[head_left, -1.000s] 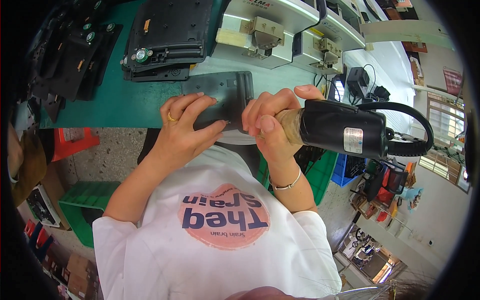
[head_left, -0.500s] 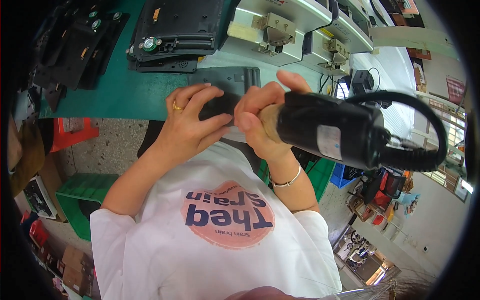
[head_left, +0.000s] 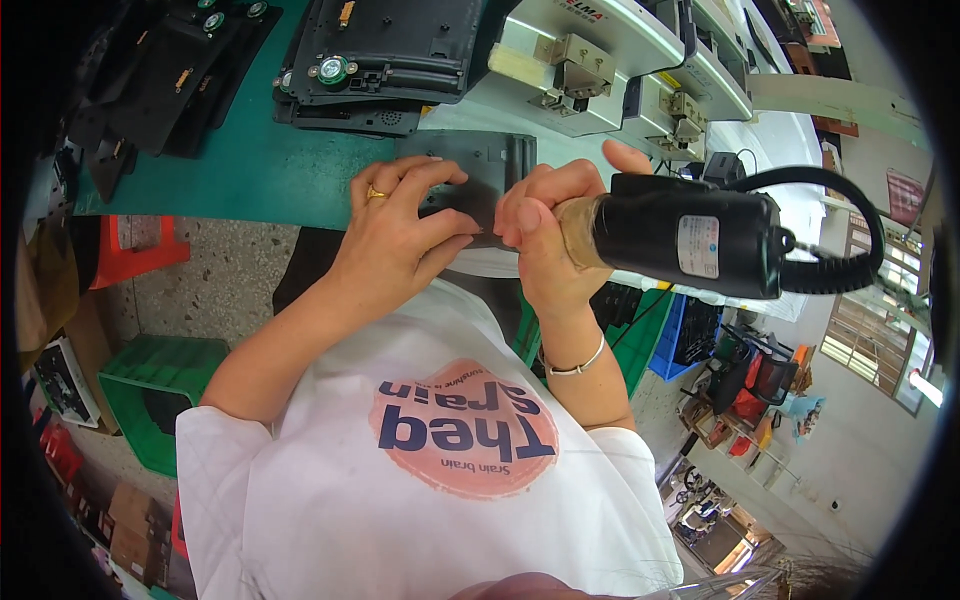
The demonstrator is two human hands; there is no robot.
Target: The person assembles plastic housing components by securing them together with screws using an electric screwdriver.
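My left hand (head_left: pixel 400 235), with a gold ring, presses its fingertips on a dark grey plastic panel (head_left: pixel 487 160) lying at the near edge of the green table mat (head_left: pixel 250 170). My right hand (head_left: pixel 545 240) is wrapped around the taped grip of a black electric screwdriver (head_left: pixel 690 240). The tool's body points right and its black cable (head_left: pixel 850 255) loops off behind it. The tool's tip is hidden behind my fingers, just over the panel. Both hands nearly touch each other.
Black plastic housings (head_left: pixel 390 50) lie on the mat beyond the panel, and more dark parts (head_left: pixel 150 80) are stacked at far left. Grey bench machines (head_left: pixel 600 60) stand at the back right. Below the table are a green stool (head_left: pixel 150 390), a red crate (head_left: pixel 140 250) and a blue bin (head_left: pixel 672 345).
Both hands keep their hold. The screwdriver swung closer to the camera, then eased back, and my left fingers have spread wider over the panel.
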